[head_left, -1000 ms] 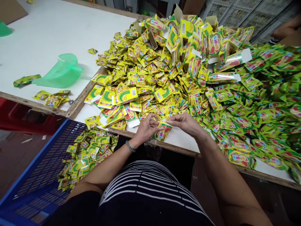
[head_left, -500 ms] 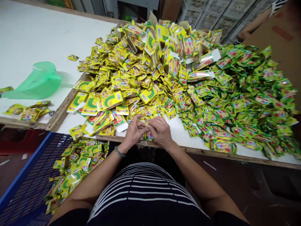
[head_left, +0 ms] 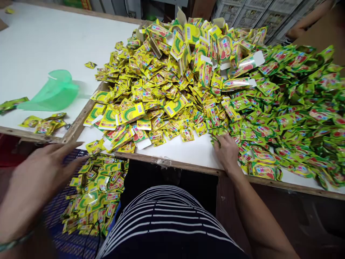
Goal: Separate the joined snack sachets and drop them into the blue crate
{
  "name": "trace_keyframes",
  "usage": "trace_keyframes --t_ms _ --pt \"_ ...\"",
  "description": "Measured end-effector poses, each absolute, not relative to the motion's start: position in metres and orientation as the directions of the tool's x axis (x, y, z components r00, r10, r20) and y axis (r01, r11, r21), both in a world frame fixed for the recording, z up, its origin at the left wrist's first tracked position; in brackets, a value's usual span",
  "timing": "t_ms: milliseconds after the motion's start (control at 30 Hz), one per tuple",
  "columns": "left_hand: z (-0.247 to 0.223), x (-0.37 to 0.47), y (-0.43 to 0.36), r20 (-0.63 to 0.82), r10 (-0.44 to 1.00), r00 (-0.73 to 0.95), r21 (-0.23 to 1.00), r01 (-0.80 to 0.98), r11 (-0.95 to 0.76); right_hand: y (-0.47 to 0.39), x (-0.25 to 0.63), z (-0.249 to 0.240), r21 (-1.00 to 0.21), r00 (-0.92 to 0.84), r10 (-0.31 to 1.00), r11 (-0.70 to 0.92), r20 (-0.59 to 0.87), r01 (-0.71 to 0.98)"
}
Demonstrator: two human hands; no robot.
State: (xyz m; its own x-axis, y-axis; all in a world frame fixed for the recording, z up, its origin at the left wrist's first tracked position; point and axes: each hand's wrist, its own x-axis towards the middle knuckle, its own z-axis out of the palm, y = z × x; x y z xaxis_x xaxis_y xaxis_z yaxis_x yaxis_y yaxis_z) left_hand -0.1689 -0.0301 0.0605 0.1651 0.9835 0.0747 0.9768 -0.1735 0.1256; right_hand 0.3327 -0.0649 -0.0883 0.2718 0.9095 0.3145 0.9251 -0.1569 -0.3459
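Observation:
My left hand, slightly blurred, is over the left side of the blue crate, fingers stretched out and apart with nothing between them. Below and right of it, the crate holds yellow and green packets. At the near edge of the pile of green packets, my right hand has its fingers bent against the packets; whether it grips one is hidden. Yellow packets heap up in the middle of the white table, with small printed boxes among them.
A translucent green scoop lies on the table at the left, near a few loose packets. Wooden strips edge the table. Grey crates stand behind, and another person's arm shows at the upper right.
My hands have separated from their place together at the front edge. The left moved left over the crate and opened; the right moved right to the green packets. The view has shifted slightly.

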Motion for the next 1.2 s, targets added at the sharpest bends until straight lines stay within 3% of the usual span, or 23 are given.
trace_keyframes --t_ms 33,67,167,400,533,633,767,867,967,1067,1200 --pt "0.056 -0.148 -0.030 0.139 0.981 0.132 0.103 0.984 -0.147 -0.062 0.326 -0.087 -0.342 0.253 0.912 -0.137 0.324 0.930" --pt "0.051 -0.121 -0.029 0.200 0.970 0.137 0.157 0.973 -0.169 -0.060 0.318 -0.084 -0.351 0.236 0.911 -0.111 0.337 0.930" --pt "0.032 -0.027 -0.013 0.252 0.911 0.328 0.355 0.844 -0.402 -0.058 0.301 -0.073 -0.458 0.267 0.896 -0.082 0.355 0.885" --pt "-0.016 0.126 0.032 -0.024 0.793 0.609 0.365 0.744 -0.560 -0.059 0.298 -0.074 -0.735 0.429 0.898 -0.226 0.098 0.640" --pt "-0.033 0.141 0.036 -0.130 0.820 0.558 0.478 0.759 -0.441 -0.055 0.291 -0.088 -0.716 0.396 0.913 -0.212 0.097 0.665" --pt "-0.039 0.129 0.034 -0.162 0.834 0.527 0.489 0.777 -0.396 -0.053 0.284 -0.093 -0.685 0.376 0.916 -0.184 0.141 0.705" --pt "-0.044 0.102 0.032 -0.156 0.877 0.455 0.608 0.744 -0.277 -0.054 0.279 -0.083 -0.849 0.423 0.903 -0.162 0.079 0.503" --pt "-0.048 0.085 0.028 -0.120 0.910 0.396 0.824 0.551 -0.131 -0.055 0.271 -0.068 -0.968 0.378 0.925 -0.061 0.037 0.245" --pt "-0.053 0.075 0.020 -0.173 0.897 0.406 0.966 0.250 0.073 -0.051 0.255 -0.058 -0.992 0.232 0.971 -0.077 -0.051 0.104" --pt "-0.055 0.070 0.011 -0.239 0.863 0.446 0.968 0.037 0.250 -0.046 0.242 -0.059 -0.985 0.169 0.976 -0.153 -0.138 0.078" --pt "-0.053 0.069 0.003 -0.287 0.876 0.387 0.934 -0.089 0.345 -0.043 0.232 -0.063 -0.984 0.163 0.978 -0.149 -0.131 0.100"
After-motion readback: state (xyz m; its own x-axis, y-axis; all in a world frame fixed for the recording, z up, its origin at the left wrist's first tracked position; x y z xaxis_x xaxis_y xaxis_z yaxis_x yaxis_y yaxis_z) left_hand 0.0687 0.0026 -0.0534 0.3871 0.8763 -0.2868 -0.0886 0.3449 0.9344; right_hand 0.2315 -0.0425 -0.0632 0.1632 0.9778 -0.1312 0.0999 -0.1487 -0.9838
